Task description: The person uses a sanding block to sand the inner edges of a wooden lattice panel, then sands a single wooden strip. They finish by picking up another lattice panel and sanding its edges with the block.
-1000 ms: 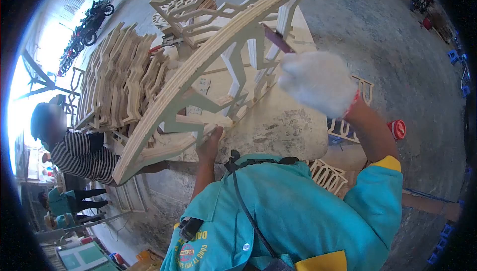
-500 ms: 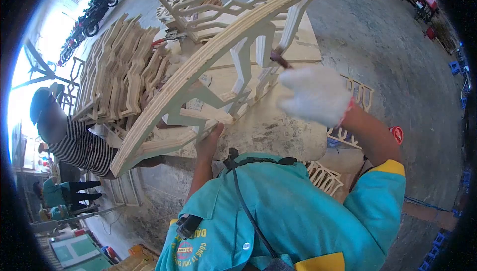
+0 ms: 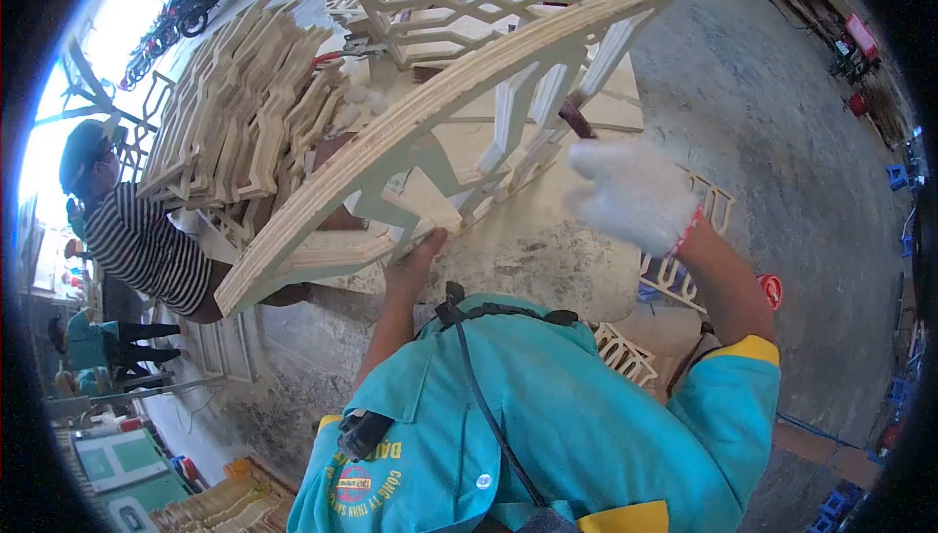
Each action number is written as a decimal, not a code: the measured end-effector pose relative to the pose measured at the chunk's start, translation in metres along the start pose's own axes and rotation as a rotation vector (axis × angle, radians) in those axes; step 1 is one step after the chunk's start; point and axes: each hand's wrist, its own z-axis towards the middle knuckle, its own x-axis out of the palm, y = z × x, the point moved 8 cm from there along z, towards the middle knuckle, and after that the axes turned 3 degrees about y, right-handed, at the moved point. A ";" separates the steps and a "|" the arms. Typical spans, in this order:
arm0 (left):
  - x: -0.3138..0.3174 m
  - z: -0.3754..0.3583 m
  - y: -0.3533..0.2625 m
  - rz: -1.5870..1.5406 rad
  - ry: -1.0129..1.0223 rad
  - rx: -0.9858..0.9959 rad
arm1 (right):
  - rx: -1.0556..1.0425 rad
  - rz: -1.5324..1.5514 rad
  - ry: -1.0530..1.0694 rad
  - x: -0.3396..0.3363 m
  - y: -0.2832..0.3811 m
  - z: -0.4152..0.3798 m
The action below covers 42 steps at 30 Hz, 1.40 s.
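Workbench (image 3: 547,259): worn, pale top. Stack of cut wooden fretwork pieces (image 3: 244,123) lies on it, left of the upright fretwork panel (image 3: 459,132) resting there.

fretwork panel (image 3: 430,123): pale plywood, curved edge, tilted on edge | tool (image 3: 576,118): dark, thin

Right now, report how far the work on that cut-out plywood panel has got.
Done: a stack of similar pale fretwork panels lies on the bench behind. In hand: the bare left hand steadies the curved-edged cut-out plywood panel on edge on the worn wooden bench, while the white-gloved right hand works a dark-handled tool at its slats. How much is left cannot be told.
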 end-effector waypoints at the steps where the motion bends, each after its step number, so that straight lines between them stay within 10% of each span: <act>1: 0.001 0.002 0.004 -0.014 0.013 0.019 | -0.015 -0.020 0.053 0.007 0.003 0.000; 12: 0.003 0.015 0.057 0.233 0.134 -0.143 | -0.048 -0.104 0.058 0.005 0.009 0.004; 15: 0.012 0.011 0.009 0.160 0.190 -0.069 | -0.120 0.119 -0.245 -0.020 0.000 0.012; 18: 0.005 0.009 0.022 0.137 -0.038 -0.108 | -0.114 -0.031 -0.029 0.009 0.013 0.017; 21: 0.001 0.014 -0.002 0.010 0.189 0.120 | -0.182 0.161 -0.028 0.008 0.012 0.026; 28: -0.083 -0.011 -0.112 -0.466 -0.058 0.478 | -0.175 0.344 0.012 0.012 0.000 0.026; 34: -0.043 -0.009 -0.144 -0.283 0.288 0.555 | 0.012 0.522 0.169 0.023 -0.021 0.011; 42: -0.035 0.000 -0.162 -0.461 -0.057 0.487 | 0.011 0.841 -0.029 0.012 -0.012 -0.016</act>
